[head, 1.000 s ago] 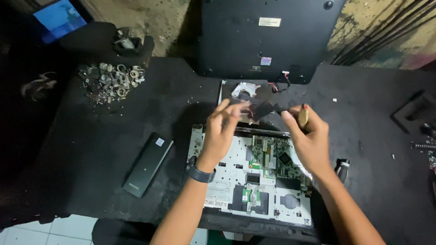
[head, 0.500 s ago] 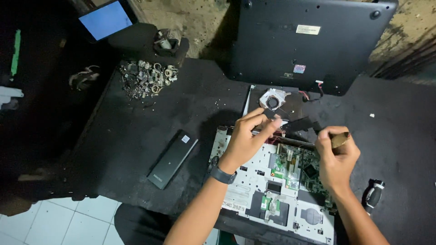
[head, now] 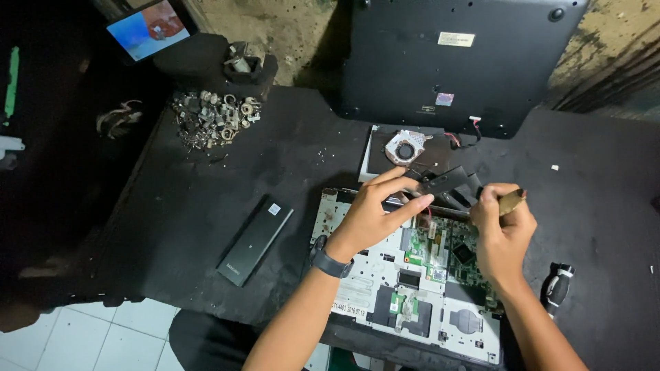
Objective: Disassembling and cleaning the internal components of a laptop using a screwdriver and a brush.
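Centrally, an opened laptop chassis was laid on the dark tabletop, its green circuit board exposed toward the far edge. A dark, flat, elongated part was held just above that far edge, its long axis running roughly left to right and tilted slightly upward toward the right. The left hand was closed on the part's left end, the thumb and fingertips pinched narrowly around it, so this hand was plainly the nearer of the two. The right hand was positioned just to the right of the part and slightly nearer the person, its grip wrapped tight around a brownish tool handle whose tip was pointed left toward the part; whether the tip was touching the part could not be told. A wristwatch was worn on the left wrist. Just beyond the held part, a small round cooling fan with red wiring was seen lying on a pale plate, and behind it a black laptop cover was propped upright. A slim black rectangular pack was laid well to the left, a pile of small metal scraps farther back, and a black-and-silver tool was resting to the right of the chassis.
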